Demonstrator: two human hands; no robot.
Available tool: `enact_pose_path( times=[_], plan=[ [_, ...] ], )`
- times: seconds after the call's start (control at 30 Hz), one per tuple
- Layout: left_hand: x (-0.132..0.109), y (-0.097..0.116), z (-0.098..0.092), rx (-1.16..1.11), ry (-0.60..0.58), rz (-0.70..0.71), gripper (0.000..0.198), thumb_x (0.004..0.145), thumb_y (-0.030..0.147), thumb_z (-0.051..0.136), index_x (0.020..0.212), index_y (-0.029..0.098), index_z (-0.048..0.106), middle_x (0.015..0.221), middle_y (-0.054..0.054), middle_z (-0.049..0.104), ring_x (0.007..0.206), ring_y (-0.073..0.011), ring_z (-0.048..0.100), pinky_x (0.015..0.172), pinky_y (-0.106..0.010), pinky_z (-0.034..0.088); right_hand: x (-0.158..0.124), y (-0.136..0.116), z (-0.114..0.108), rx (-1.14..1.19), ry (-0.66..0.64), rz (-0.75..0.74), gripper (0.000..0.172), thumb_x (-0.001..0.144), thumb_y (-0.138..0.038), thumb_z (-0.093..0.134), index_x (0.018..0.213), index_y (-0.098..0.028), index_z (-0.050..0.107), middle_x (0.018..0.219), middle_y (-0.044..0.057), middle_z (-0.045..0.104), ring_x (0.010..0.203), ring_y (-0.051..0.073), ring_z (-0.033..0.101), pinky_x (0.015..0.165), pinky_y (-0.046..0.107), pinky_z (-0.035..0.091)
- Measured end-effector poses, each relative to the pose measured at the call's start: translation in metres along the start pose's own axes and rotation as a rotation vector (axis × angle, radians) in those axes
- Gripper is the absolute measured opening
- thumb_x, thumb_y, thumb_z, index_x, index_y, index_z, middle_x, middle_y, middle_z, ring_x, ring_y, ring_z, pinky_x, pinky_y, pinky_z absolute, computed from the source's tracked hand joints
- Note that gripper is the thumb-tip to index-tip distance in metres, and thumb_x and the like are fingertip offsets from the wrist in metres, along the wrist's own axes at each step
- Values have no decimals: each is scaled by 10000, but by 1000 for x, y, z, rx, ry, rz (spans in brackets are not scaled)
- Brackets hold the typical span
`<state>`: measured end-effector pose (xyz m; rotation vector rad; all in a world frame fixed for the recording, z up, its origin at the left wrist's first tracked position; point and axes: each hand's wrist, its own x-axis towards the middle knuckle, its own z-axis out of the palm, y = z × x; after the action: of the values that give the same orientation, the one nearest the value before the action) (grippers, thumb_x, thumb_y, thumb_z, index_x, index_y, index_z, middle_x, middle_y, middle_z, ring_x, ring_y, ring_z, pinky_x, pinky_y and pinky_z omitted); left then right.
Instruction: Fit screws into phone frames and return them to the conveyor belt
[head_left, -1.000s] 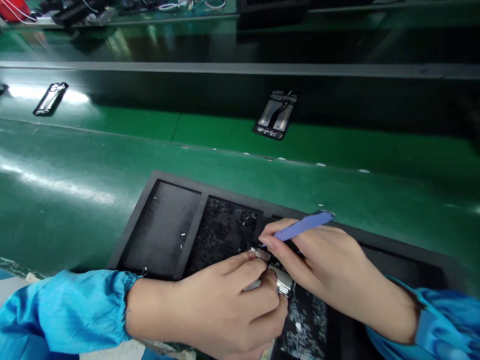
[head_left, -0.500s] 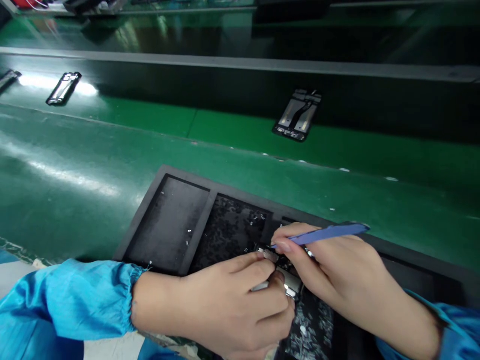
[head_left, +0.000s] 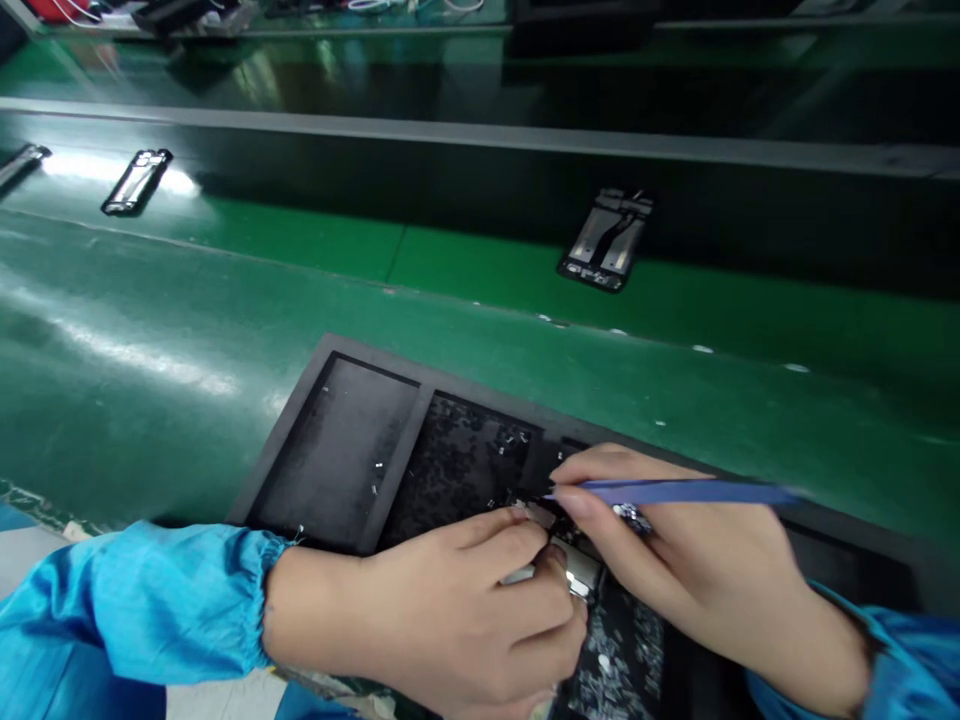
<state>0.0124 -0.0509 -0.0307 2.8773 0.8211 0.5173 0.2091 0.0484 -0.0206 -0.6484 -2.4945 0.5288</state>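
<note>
From my end: left hand [head_left: 465, 605], fingers curled over a silver-and-black electronic part [head_left: 576, 570], gripping it. Right hand [head_left: 697, 550], fingers pinching a purple tool [head_left: 682, 491], thin tip at the part's upper end; I can't tell if it touches. Part sits above a black compartmented tray [head_left: 289, 430] on the green tabletop [head_left: 247, 310], largely hidden by the left hand. Tiny bits scattered in the tray. Phone-like panel [head_left: 609, 240] lies beyond, well apart; another [head_left: 137, 182] farther left.
</note>
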Motion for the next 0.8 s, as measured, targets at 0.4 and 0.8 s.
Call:
enact_pose_path(
  times=[0.4, 0.8],
  plan=[
    [-8, 4, -11, 54, -131, 2, 532, 1002, 416, 518, 1463, 152, 519, 1291, -193, 627, 1167, -319, 635, 1194, -540, 337, 4, 4, 10, 224, 103, 365, 206, 1015, -344, 573, 917, -243, 723, 959, 25, 781, 738, 152, 737, 665, 261, 597],
    [-16, 14, -4, 2, -125, -68, 665, 961, 498, 590, 1503, 138, 452, 1396, -221, 563, 1315, -371, 552, 1191, -542, 347, 13, 6, 20, 193, 54, 254, 237, 1002, -238, 554, 810, -222, 692, 926, 50, 802, 821, 202, 780, 675, 279, 629]
  ],
)
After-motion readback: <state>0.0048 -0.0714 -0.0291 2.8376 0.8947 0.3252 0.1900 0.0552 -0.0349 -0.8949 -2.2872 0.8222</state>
